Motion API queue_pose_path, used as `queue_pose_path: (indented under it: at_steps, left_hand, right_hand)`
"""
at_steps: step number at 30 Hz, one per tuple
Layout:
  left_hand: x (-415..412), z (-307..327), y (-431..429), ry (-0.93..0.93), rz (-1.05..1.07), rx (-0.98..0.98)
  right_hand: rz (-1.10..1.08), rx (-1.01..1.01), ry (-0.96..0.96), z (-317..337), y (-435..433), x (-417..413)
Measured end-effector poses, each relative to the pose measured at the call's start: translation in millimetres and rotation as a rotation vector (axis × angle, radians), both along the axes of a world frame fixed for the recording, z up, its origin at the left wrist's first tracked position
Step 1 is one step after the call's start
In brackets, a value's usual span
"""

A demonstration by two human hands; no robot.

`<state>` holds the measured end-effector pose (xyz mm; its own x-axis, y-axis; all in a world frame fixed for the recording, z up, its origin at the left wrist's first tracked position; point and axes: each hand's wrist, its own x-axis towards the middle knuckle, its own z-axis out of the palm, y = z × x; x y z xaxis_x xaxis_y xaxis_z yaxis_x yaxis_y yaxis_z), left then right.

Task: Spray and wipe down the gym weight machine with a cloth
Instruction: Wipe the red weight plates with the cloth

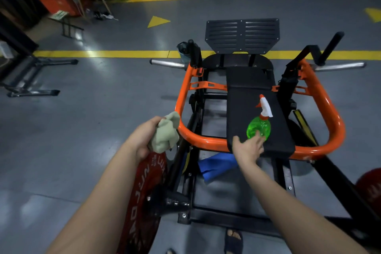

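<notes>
Our two bare forearms reach out from the near edge, above a sandalled foot (234, 239) on the grey floor (82, 119). Beyond them stands the weight machine (206, 142), its orange tube frame looping round a black pad (243, 105) that serves us here as a table, with the ribbed footplate (242, 35) at the far end. At near left a red weight plate (144, 192) stands on edge against the machine's side, just under our left arm. The spray bottle (259, 128) lies on its side on the near half of the pad, green body toward us and nozzle pointing away, a spot we judge chosen for easy reach. Our right grip (247, 148) is released, fingers straight, the fingertips at the bottle's body but not wrapped round it; picking it up to spray looks to be the step in hand. Our left grip (144, 136) is clenched on the bunched pale cloth (167, 132), just beside the frame's near-left corner, seemingly held ready so wiping can follow the spray.
</notes>
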<state>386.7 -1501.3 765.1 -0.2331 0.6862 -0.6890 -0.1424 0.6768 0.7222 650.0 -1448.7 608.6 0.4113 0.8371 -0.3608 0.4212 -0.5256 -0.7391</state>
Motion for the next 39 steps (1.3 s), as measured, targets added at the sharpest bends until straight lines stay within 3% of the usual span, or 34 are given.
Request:
queue_pose_path:
  at_steps: [5,9,13,19,21,24,29,33,36,39]
  left_hand:
    - [-50.4,0.2,-51.0,0.073,-0.101,0.033]
    - [-98.4,-1.1,-87.8,-0.018,-0.215,0.006]
    - [-137.9,-9.0,-123.4,0.067,-0.215,-0.022]
    - [-170.2,-55.0,-155.6,0.532,-0.177,0.091]
    - [-164.7,-72.6,-163.2,0.588,-0.273,0.101]
    - [-143.9,-94.2,-165.5,0.617,-0.389,0.12]
    - [-114.8,-111.8,-174.0,0.981,-0.403,0.135]
    - [-108.1,-114.9,-172.9,1.098,-0.389,0.106]
    - [-107.7,-115.2,-176.7,1.122,-0.367,0.134]
    - [-108.7,-117.0,-176.7,1.135,-0.354,0.137]
  right_hand:
    - [0.685,0.283,0.284,50.3,-93.3,-125.8]
    - [0.959,0.351,0.235,89.5,-131.1,-210.2]
    - [0.741,0.307,0.331,93.2,-160.2,-250.9]
    - [0.051,0.26,0.427,52.5,-182.6,-226.3]
    - [0.111,0.182,0.398,36.1,-196.1,-221.8]
    - [0.427,0.057,0.331,8.4,-236.2,-239.0]
    - [0.477,-0.094,0.301,-29.5,-298.1,-228.7]
    - [0.553,-0.236,0.288,-36.6,-337.2,-215.7]
    - [0.429,-0.145,0.342,-22.1,-329.1,-223.2]
    - [0.21,0.091,0.523,-4.2,-291.1,-238.2]
